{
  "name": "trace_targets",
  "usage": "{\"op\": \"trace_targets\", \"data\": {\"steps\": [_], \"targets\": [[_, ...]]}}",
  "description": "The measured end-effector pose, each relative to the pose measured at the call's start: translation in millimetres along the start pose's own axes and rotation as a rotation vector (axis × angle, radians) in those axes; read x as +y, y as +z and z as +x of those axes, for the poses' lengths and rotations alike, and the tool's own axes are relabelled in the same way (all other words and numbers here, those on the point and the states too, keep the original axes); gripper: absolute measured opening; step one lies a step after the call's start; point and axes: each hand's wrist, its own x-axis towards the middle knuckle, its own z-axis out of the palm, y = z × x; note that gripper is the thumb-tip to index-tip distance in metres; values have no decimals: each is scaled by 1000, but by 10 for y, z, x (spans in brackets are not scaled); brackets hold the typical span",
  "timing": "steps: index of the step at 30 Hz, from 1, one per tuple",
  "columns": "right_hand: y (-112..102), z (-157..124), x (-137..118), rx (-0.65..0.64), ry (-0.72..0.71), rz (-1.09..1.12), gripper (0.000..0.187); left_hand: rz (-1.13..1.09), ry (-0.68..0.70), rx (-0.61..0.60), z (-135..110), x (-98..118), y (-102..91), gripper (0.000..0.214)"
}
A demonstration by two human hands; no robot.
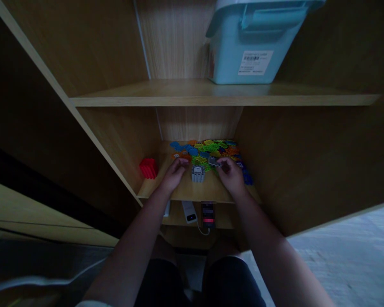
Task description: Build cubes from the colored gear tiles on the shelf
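Observation:
My right hand [232, 174] pinches a grey gear-shaped piece [213, 161] between thumb and fingers, above the right side of a colourful pile. That pile of toothed plastic pieces [208, 148], in blue, orange, yellow, green and other colours, spreads along the back of the shelf. A stack of grey pieces [197, 174] stands between my two hands, near the front. My left hand [176, 172] hovers just left of that stack, beside some orange pieces [183, 155], its fingers loosely bent and apart with nothing visible in them. At the left wall stands a red stack [149, 168] of ridged pieces.
The shelf above [179, 100] overhangs my work and carries a light-blue lidded bin [252, 47]. Wooden side walls close in both sides. On a lower ledge lie a white power bank [189, 212] and a phone [208, 214], joined by a white cable.

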Motion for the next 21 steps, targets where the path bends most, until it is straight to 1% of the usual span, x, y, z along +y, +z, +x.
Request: {"op": "trace_targets", "data": {"steps": [5,10,14,17,19,21], "targets": [[14,14,9,-11,35,20,20,17,0,3,1,-14,-7,25],[32,19,10,17,101,67,34,42,22,-21,-8,-25,-11,26],[11,28,44,42,114,2,46,45,33,-19,-6,-29,-1,25],[1,35,100,81,122,-40,45,51,29,-9,-9,-18,0,24],[5,35,141,132,150,-28,41,55,26,-6,-13,-10,-2,25],[11,34,172,183,176,1,42,59,25,-6,-16,-7,-3,24]]}}
